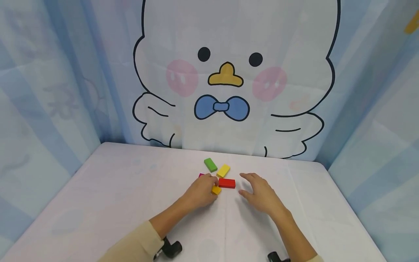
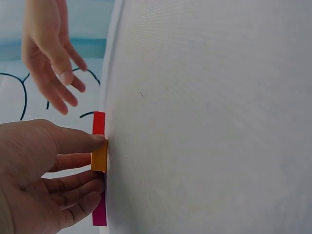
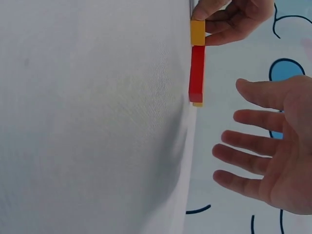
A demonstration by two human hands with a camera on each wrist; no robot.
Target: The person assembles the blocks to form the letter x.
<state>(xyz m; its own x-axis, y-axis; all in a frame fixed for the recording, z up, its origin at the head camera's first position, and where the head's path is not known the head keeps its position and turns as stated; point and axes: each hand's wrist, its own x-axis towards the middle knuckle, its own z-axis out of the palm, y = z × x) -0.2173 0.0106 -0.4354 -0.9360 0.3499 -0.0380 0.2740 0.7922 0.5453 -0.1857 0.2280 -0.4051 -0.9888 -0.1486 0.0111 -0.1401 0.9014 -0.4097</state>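
My left hand (image 1: 200, 191) pinches an orange block (image 1: 216, 190) low on the white tabletop, the thumb on one side and a finger behind it. In the left wrist view the orange block (image 2: 99, 157) lies between a red block (image 2: 99, 123) and a magenta block (image 2: 99, 212), which the left fingers partly cover. To the right of the red block (image 1: 227, 183), my right hand (image 1: 260, 193) hovers with spread fingers and holds nothing. Behind the red block lie a yellow block (image 1: 223, 170) and a green block (image 1: 210, 165).
A white cloth covers the tabletop (image 1: 114, 196). At its far edge hangs a curtain (image 1: 222, 136) with a cartoon bird, and blue-white curtains (image 1: 42, 120) stand at both sides. Black wrist-camera parts (image 1: 172, 249) show below the forearms.
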